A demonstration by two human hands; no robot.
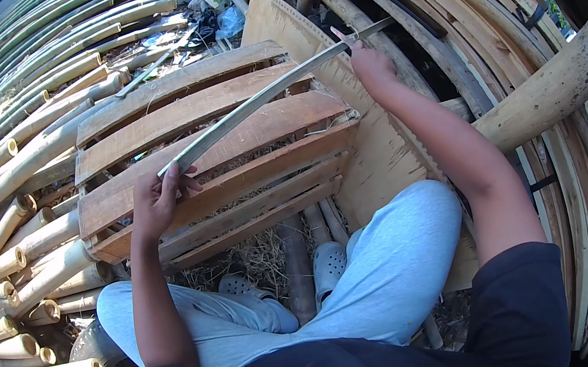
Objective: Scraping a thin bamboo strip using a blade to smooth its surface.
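Note:
A long, narrow, pale greenish strip, which looks like split bamboo, slants across in front of me, from lower left to upper right. Its near end lies between the thumb and fingers of my left hand, which is closed on it. My right hand is closed at the strip near its far end, with one finger stretched out past the edge. A short, darker length sticks out beyond that hand. Under the strip stands a slatted wooden crate of brown boards, with gaps between the slats.
Bamboo poles are stacked along the left. A plywood sheet leans beside the crate, and long wooden planks curve along the right. A thick pole juts in from the right. Straw lies under the crate, near my clogs.

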